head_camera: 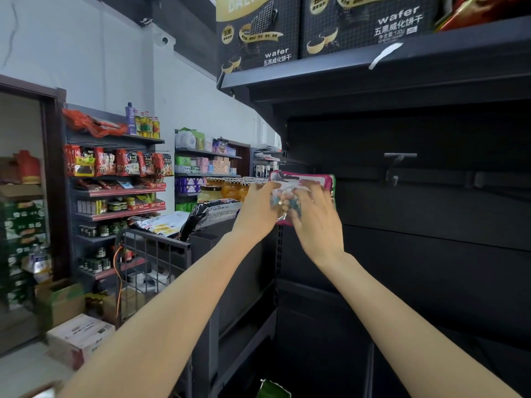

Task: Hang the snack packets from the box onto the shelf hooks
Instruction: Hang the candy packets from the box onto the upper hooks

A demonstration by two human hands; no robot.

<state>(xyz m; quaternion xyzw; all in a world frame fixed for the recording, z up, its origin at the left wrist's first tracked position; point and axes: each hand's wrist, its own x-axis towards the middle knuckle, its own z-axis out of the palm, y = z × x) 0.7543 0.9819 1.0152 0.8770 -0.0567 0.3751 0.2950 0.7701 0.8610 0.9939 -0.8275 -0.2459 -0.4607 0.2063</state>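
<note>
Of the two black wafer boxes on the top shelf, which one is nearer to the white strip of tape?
The right wafer box; the white tape hangs just under it, while the left wafer box stands further away.

Your left hand (256,208) and right hand (313,216) cover most of the snack packet (301,179), so you cannot read its front. Its top is blurry, and you cannot tell if it touches a hook (395,168) (that one sits in deep shadow). The wafer boxes (316,27) are cut off by the top edge. A green bag (273,389) is cut off at the bottom.
</note>
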